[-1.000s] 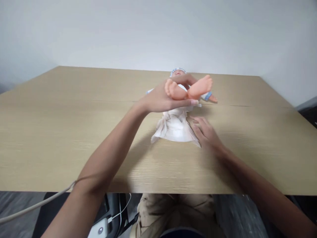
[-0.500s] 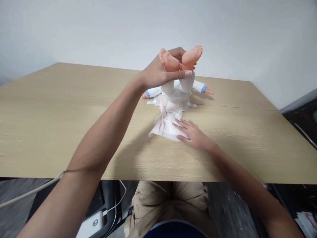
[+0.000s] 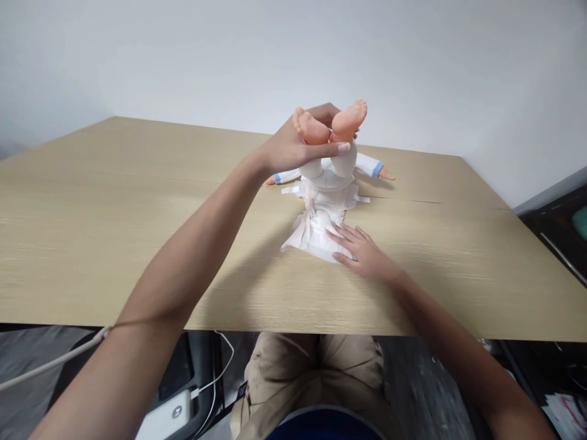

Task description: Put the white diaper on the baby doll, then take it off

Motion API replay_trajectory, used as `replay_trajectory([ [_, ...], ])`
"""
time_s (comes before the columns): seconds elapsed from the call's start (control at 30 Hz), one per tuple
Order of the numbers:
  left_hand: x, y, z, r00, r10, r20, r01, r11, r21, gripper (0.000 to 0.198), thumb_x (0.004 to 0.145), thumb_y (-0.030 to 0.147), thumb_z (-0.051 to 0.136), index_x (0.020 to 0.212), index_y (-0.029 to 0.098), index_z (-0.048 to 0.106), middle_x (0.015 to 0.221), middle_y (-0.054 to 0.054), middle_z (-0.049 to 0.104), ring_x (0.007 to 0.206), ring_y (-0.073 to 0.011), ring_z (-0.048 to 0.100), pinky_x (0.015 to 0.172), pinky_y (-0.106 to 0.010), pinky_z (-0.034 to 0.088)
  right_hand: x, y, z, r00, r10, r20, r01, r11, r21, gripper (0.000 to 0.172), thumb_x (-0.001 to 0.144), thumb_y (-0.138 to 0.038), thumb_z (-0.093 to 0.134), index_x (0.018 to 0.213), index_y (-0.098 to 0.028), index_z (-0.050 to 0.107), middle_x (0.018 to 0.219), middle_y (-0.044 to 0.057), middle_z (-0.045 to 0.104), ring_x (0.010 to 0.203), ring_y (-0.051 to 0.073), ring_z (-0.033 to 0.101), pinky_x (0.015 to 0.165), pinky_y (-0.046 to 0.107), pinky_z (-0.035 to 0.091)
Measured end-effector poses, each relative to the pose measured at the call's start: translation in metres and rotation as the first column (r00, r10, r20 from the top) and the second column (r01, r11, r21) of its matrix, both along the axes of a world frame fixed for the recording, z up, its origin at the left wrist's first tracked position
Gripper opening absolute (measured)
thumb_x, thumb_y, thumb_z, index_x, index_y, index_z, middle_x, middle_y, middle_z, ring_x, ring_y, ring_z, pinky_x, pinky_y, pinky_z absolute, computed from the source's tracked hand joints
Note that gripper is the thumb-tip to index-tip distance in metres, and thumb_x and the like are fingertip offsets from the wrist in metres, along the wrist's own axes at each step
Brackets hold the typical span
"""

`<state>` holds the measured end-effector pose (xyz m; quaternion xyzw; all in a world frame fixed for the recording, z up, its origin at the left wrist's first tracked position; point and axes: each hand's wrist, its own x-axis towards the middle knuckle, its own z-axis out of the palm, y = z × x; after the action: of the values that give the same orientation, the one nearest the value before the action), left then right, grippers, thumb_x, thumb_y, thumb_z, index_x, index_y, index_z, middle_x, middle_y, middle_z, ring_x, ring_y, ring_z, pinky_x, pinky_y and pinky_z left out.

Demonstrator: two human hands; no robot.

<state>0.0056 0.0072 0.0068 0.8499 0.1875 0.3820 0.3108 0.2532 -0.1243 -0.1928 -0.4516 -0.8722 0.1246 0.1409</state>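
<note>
A baby doll (image 3: 343, 164) lies on its back on the table, its legs raised and its feet pointing up. My left hand (image 3: 300, 137) is wrapped round both ankles, thumb across the front. Under the doll's bottom an unfolded white diaper (image 3: 312, 235) stretches toward me, with its side tabs spread out. My right hand (image 3: 360, 249) lies flat with fingers apart on the diaper's near right part. The doll's sleeves are white with blue cuffs; its head is hidden behind the legs and my left hand.
The wooden table (image 3: 114, 214) meets a pale wall (image 3: 229, 55) at the back. Below its front edge are a white power bank (image 3: 167, 418) with a cable and my lap (image 3: 316, 373). Dark equipment (image 3: 557, 229) stands at the right.
My left hand has lowered the doll's legs slightly. The diaper and my right hand on it appear shifted a little to the right.
</note>
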Motion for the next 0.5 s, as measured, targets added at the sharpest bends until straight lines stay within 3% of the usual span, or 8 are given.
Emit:
replay_trajectory([
  [0.37,0.003,-0.020,-0.026,0.997,0.037,-0.071,-0.036,0.999,0.003,0.045,0.090,0.050,0.088,0.121,0.020,0.076,0.124,-0.010,0.079,0.121,-0.0311,0.075,0.106,-0.044,0.059,0.015,0.010,-0.004,0.999,0.043,-0.021,-0.043,0.999,-0.022,0.067,0.117,-0.059,0.045,0.178,-0.031,0.040,0.186,0.010,0.034,0.175,0.033,0.028,0.140,0.065,0.027],
  [0.5,0.006,-0.028,-0.035,0.994,0.006,-0.111,-0.008,1.000,-0.018,0.043,0.089,0.050,0.088,0.117,0.020,0.076,0.120,-0.009,0.080,0.117,-0.0296,0.075,0.103,-0.042,0.059,0.016,0.009,-0.005,0.996,0.033,-0.083,-0.031,0.999,0.027,0.064,0.116,-0.057,0.049,0.175,-0.031,0.045,0.183,0.010,0.043,0.170,0.033,0.038,0.137,0.063,0.034],
])
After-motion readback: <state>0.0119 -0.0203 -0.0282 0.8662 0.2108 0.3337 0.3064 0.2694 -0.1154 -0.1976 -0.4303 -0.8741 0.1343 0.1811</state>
